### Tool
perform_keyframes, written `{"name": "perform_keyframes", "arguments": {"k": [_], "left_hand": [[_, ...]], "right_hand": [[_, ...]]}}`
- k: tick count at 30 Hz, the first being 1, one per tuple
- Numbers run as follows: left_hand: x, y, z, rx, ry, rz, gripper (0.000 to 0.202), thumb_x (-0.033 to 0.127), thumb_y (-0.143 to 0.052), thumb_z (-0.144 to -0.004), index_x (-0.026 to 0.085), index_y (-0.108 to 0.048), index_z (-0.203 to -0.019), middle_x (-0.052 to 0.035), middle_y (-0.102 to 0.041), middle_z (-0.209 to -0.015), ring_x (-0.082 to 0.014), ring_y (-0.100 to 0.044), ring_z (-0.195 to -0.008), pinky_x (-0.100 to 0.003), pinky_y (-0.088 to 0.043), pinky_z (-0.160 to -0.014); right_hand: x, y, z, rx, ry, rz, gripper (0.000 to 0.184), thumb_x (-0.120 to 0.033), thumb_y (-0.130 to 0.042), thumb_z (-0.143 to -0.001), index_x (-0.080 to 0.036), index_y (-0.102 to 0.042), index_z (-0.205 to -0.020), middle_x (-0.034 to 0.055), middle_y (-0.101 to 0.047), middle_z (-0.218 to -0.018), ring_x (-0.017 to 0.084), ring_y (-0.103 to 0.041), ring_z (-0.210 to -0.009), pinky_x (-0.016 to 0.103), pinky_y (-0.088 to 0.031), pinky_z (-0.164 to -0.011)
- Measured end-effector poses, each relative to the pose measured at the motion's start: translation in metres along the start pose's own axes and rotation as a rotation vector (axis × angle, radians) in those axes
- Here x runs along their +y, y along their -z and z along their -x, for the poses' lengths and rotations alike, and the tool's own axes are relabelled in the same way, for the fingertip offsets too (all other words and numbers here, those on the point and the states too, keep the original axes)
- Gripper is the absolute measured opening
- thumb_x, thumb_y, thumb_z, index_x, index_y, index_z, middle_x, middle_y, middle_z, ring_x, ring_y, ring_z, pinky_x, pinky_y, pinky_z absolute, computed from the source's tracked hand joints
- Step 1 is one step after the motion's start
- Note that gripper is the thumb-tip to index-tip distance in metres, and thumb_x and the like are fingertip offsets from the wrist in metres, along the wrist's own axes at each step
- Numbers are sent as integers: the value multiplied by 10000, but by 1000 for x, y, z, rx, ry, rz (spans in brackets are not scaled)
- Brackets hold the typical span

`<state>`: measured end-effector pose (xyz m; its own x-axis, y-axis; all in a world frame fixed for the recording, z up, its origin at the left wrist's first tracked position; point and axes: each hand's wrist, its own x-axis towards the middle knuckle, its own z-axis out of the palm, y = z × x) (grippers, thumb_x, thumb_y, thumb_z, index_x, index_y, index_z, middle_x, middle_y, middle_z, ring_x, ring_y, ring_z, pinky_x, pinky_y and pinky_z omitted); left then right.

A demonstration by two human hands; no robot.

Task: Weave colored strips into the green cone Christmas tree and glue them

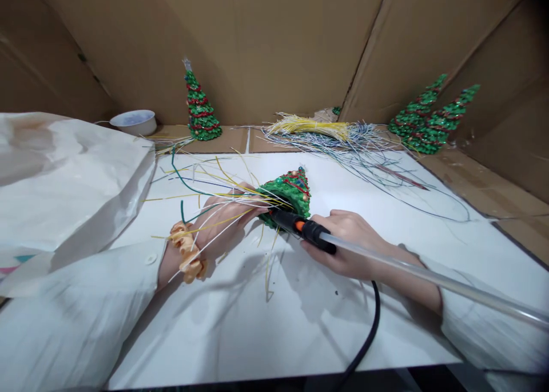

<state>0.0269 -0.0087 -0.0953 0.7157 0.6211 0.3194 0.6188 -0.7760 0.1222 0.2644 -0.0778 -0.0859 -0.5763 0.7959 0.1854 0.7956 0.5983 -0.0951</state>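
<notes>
A small green Christmas tree with red garland and beads (pixel 288 189) lies tipped over in the middle, its hollow base turned toward me. Several white, yellow and green wires (pixel 231 191) stick out of that base to the left. My left hand (pixel 234 209) is closed around the wires at the base; its fingertips are partly hidden. In my right hand (pixel 343 240) is a black and orange hot glue gun (pixel 295 223), its nozzle at the tree's opening. A clear glue stick (pixel 429 283) runs out of its back end, and a black cord (pixel 371 329) hangs below.
A decorated tree (pixel 201 109) and a white bowl (pixel 134 122) stand at the back left. Two more trees (pixel 446 123) are at the back right. Bundled yellow, white and blue wires (pixel 317 130) lie between them. A white plastic bag (pixel 72 180) covers the left side; cardboard walls (pixel 274 43) enclose the white tabletop (pixel 274 346).
</notes>
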Motion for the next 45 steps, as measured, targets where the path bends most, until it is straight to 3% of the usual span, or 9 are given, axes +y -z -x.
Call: {"name": "perform_keyframes", "arguments": {"k": [3,7,12,18,23,26,30,41,45], "left_hand": [[-3,-3,5,9,-51,-34,381,156,-254,-892,226,-586,-1065,-2,-617,-1127,-128,-537,-1030,-236,-403,-846],[1,-5,9,-33,21,-118,397,155,-256,-868,259,-584,-1066,-2,-628,-1095,-142,-579,-927,-254,-427,-783],[12,-4,9,-22,90,-98,385,202,-241,-889,268,-556,-1101,7,-639,-1097,-163,-590,-958,-261,-445,-787],[15,-5,7,11,162,-47,304,332,-315,-906,315,-535,-1114,8,-650,-1069,-201,-614,-908,-307,-477,-724],[18,-5,6,19,166,-28,295,345,-327,-898,284,-581,-1036,-28,-653,-1033,-216,-622,-893,-333,-490,-724],[17,-7,7,53,152,-33,288,322,-345,-897,282,-581,-1057,-20,-646,-1040,-201,-609,-899,-327,-484,-758],[13,-11,9,91,60,0,268,289,-392,-892,293,-552,-1106,6,-641,-1062,-166,-592,-923,-298,-467,-813],[14,-15,12,78,99,-47,293,321,-376,-890,307,-555,-1122,-32,-645,-1033,-225,-600,-838,-401,-479,-764],[13,-15,12,62,74,-22,280,300,-370,-894,291,-548,-1109,-48,-617,-1095,-241,-568,-944,-410,-460,-809]], "right_hand": [[-3,0,1,-10,-32,7,270,-345,-367,-856,-142,-536,-804,32,-607,-593,146,-518,-493,277,-323,-599],[-6,0,4,-1,-96,35,299,-388,-372,-856,-157,-555,-804,27,-583,-570,158,-496,-498,271,-288,-540],[-6,0,9,-8,-211,-17,379,-435,-333,-881,-178,-583,-760,11,-528,-517,141,-453,-464,252,-244,-476],[-5,5,7,-98,-324,-177,403,-468,-334,-875,-177,-577,-738,44,-606,-640,157,-518,-558,242,-297,-495],[-5,11,4,-64,-318,-198,440,-471,-336,-865,-191,-401,-531,11,-466,-490,124,-418,-481,249,-272,-485],[-5,13,4,-85,-366,-260,452,-482,-355,-852,-198,-313,-503,-23,-371,-441,89,-320,-413,240,-231,-441],[-8,15,5,-57,-382,-257,439,-478,-373,-839,-199,-321,-504,-26,-362,-435,90,-320,-416,238,-227,-440],[-12,17,3,-45,-411,-239,455,-467,-375,-831,-203,-273,-476,-35,-294,-407,81,-272,-384,246,-197,-428],[-14,18,3,-35,-393,-209,454,-454,-380,-829,-203,-264,-469,-32,-293,-401,79,-258,-379,251,-187,-429]]}}
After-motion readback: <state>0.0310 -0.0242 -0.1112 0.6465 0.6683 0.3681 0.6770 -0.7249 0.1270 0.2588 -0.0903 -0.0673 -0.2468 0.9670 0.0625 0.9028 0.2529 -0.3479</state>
